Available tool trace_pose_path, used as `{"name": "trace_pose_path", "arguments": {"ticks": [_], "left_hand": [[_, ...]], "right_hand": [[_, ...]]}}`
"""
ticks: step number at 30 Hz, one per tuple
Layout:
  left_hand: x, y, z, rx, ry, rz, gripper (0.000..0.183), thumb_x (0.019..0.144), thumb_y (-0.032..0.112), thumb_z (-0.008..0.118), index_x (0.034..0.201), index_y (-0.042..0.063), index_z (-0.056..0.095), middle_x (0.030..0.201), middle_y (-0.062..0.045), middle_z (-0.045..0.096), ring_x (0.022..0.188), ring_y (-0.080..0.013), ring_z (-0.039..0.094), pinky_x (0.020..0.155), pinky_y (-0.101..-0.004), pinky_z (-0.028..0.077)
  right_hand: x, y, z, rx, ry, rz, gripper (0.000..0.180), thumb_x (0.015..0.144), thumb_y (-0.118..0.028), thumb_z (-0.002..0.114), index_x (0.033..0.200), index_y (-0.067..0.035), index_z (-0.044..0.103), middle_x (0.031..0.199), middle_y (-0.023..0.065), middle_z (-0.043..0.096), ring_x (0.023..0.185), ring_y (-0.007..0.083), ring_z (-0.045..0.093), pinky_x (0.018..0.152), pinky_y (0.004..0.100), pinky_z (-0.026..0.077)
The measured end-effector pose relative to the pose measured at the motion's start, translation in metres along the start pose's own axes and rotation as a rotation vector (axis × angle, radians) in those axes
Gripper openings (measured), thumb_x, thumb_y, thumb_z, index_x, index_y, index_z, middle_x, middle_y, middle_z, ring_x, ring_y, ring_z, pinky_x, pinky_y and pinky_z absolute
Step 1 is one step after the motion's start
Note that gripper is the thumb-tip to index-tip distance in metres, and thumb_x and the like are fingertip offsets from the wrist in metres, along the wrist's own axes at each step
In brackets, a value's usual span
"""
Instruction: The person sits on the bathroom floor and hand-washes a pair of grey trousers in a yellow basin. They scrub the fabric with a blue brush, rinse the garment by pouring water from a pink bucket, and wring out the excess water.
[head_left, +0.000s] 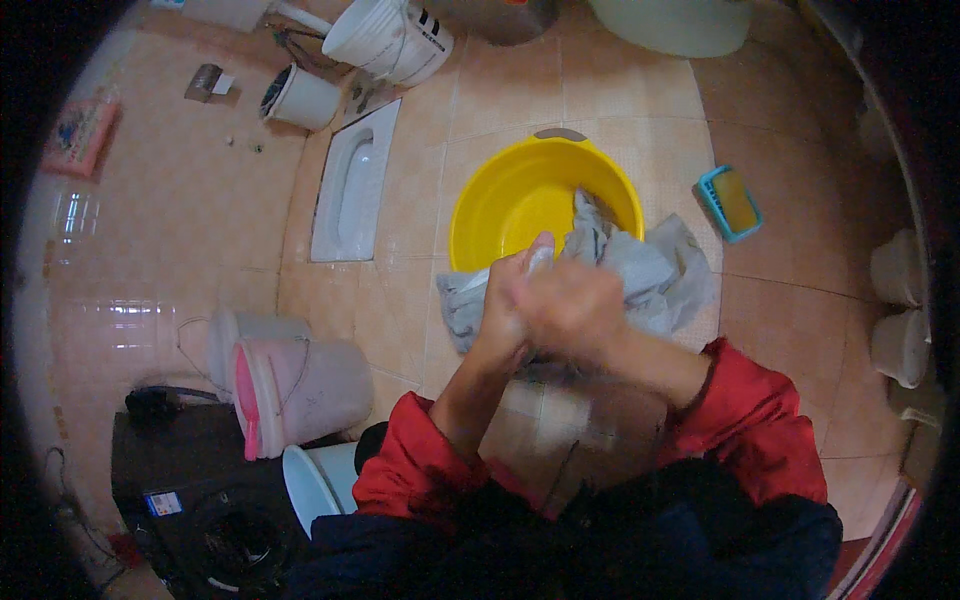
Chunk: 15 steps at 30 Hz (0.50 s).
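Observation:
A grey cloth garment (645, 259) is bunched over the near rim of a yellow plastic basin (517, 195), partly inside it and partly hanging outside. My left hand (504, 300) grips a fold of this cloth, its thumb raised, at the near side of the basin. Pressed against it is my right hand (576, 300), curled and blurred by motion. The fingers of both hands hide the cloth between them. To the right of the basin, a yellowish bar of soap (735, 200) rests in a blue soap dish (720, 215) on the tiled floor.
A squat toilet (356, 187) is set into the floor at left. Behind it stand a small bin (304, 97) and a white bucket (390, 45). A pink-tinted bucket (322, 390), a pale blue basin (319, 480) and a black front-loading washing machine (180, 450) are at lower left.

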<state>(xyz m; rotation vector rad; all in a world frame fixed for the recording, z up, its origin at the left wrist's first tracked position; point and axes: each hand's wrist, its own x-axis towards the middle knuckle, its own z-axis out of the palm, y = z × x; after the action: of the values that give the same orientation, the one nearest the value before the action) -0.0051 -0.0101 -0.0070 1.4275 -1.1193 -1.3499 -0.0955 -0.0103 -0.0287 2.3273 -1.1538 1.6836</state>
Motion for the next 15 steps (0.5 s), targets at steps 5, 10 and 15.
{"name": "trace_pose_path", "arguments": {"ticks": [5,10,15], "left_hand": [[0.002,-0.005,-0.007,-0.06,-0.123,-0.036,0.015,0.082,0.016,0.048,0.09,0.005,0.055,0.086,-0.002,0.054,0.076,-0.0081,0.05,0.065,-0.0204,0.041],[-0.001,-0.001,-0.004,-0.139,-0.093,-0.047,0.012,0.082,0.018,0.049,0.084,0.007,0.055,0.072,0.002,0.05,0.061,-0.0071,0.046,0.053,-0.0206,0.038],[-0.006,0.005,0.0,0.204,0.105,-0.02,0.016,0.084,0.018,0.045,0.085,0.006,0.055,0.076,0.0,0.054,0.066,-0.0083,0.05,0.057,-0.0226,0.041]], "right_hand": [[0.001,0.0,-0.008,-0.137,-0.095,0.0,0.004,0.065,-0.016,0.052,0.064,-0.013,0.051,0.05,0.0042,0.048,0.042,0.0171,0.049,0.032,0.0301,0.035],[0.017,0.019,-0.002,-0.019,0.023,0.025,0.017,0.071,-0.017,0.055,0.056,-0.011,0.049,0.045,0.0041,0.043,0.037,0.0171,0.044,0.033,0.0288,0.035],[-0.002,-0.002,0.002,0.099,0.09,-0.091,0.016,0.07,-0.015,0.056,0.056,-0.01,0.049,0.048,0.0042,0.045,0.039,0.0186,0.045,0.033,0.0305,0.034]]}}
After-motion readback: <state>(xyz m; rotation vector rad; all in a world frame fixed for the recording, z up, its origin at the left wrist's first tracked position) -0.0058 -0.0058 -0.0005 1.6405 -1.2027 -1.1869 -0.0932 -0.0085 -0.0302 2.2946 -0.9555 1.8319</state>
